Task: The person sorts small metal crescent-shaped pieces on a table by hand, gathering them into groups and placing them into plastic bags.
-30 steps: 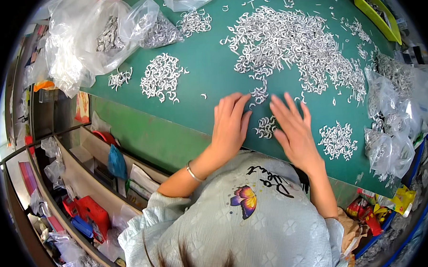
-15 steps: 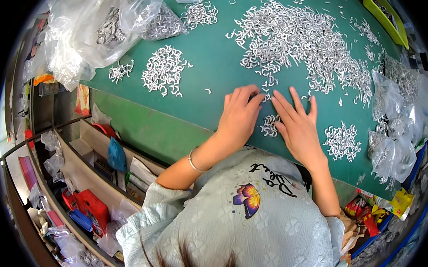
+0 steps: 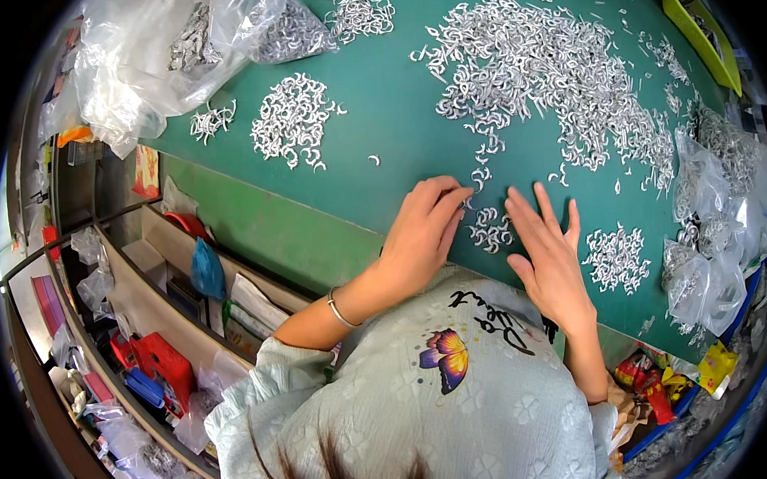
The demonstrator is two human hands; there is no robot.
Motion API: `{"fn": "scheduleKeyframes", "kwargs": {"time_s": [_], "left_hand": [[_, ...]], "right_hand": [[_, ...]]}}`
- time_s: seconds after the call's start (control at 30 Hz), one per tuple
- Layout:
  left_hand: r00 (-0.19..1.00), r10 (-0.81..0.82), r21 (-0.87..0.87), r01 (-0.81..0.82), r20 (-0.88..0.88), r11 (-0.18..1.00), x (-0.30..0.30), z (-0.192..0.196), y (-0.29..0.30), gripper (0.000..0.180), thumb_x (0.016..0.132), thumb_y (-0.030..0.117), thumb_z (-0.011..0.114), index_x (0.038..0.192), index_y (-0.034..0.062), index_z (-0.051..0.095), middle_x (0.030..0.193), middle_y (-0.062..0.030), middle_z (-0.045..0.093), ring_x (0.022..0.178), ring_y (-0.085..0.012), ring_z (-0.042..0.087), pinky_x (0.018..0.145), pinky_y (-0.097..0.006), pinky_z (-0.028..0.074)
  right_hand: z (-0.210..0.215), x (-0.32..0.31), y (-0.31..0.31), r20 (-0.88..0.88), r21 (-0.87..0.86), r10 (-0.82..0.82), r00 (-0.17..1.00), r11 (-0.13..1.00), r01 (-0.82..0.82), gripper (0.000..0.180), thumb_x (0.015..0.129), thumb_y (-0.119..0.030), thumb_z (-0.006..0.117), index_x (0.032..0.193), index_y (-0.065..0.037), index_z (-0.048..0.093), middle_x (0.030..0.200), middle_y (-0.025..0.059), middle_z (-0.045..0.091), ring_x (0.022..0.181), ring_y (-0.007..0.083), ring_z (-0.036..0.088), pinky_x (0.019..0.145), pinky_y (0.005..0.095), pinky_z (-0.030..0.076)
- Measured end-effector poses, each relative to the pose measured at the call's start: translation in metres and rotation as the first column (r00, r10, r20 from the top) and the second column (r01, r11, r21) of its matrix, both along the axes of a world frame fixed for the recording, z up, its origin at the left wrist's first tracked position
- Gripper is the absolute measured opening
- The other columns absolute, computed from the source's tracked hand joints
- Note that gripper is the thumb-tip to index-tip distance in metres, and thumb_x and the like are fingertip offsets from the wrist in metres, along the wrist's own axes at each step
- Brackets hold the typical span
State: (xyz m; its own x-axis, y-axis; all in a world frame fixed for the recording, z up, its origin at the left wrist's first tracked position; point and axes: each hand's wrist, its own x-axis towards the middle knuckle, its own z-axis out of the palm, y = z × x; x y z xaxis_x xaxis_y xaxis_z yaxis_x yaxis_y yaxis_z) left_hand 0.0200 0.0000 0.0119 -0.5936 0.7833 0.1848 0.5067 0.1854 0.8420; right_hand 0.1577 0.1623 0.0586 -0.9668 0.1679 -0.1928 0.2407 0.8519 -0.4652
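Small curved silvery metal pieces lie in a large heap (image 3: 530, 70) on the green table. A thin trail of the same pieces (image 3: 482, 154) runs from it toward a small cluster (image 3: 489, 232) between my hands. My left hand (image 3: 422, 229) is closed, thumb and fingertips together at the left side of the trail. A piece seems to sit at those tips, but its hold is too small to make out. On the cluster's right, my right hand (image 3: 551, 253) rests open with fingers spread, apart from the pieces.
Sorted piles lie at the left (image 3: 291, 119) and right (image 3: 617, 259). Clear plastic bags (image 3: 289, 30) with metal pieces stand at the back left, more bags (image 3: 701, 268) at the right edge. A green bin (image 3: 700, 33) sits far right. Open shelves (image 3: 171, 283) are at left.
Both hands have come slightly nearer to me, and the right has also shifted right, away from the cluster. More of the trail and cluster now shows between them.
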Motion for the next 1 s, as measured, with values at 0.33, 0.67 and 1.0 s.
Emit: {"fn": "scheduleKeyframes", "kwargs": {"time_s": [0.33,0.67,1.0], "left_hand": [[0.974,-0.055,-0.123,0.028,-0.218,0.992,-0.014,0.004,0.010,0.038,0.077,-0.009,0.060,0.114,0.0026,0.061,0.111,-0.0112,0.056,0.099,-0.0289,0.054,0.082,-0.038,0.040],[0.989,-0.023,-0.159,0.000,-0.146,0.987,-0.004,0.013,-0.008,0.036,0.081,0.001,0.066,0.116,0.0048,0.058,0.112,-0.0104,0.055,0.105,-0.0290,0.052,0.086,-0.040,0.038],[0.989,-0.075,-0.083,0.064,-0.129,0.994,-0.001,0.010,0.000,0.050,0.081,-0.008,0.060,0.129,0.0013,0.052,0.126,-0.0148,0.054,0.117,-0.0344,0.050,0.101,-0.042,0.037]], "right_hand": [[-0.004,-0.009,0.001,-0.009,0.110,0.022,1.000,0.994,-0.021,0.059,0.084,-0.021,0.067,0.139,-0.009,0.050,0.150,0.0002,0.041,0.145,0.0320,0.025,0.111,0.0674,0.011],[0.006,0.014,0.001,0.063,0.111,-0.048,0.997,0.993,0.041,0.062,0.082,-0.020,0.067,0.139,-0.006,0.048,0.151,0.0024,0.039,0.145,0.0314,0.025,0.113,0.0659,0.010],[0.001,0.050,0.006,0.093,0.215,-0.148,0.985,0.969,0.125,0.068,0.083,-0.022,0.066,0.145,-0.007,0.041,0.154,0.0034,0.036,0.145,0.0334,0.025,0.113,0.0647,0.009]]}}
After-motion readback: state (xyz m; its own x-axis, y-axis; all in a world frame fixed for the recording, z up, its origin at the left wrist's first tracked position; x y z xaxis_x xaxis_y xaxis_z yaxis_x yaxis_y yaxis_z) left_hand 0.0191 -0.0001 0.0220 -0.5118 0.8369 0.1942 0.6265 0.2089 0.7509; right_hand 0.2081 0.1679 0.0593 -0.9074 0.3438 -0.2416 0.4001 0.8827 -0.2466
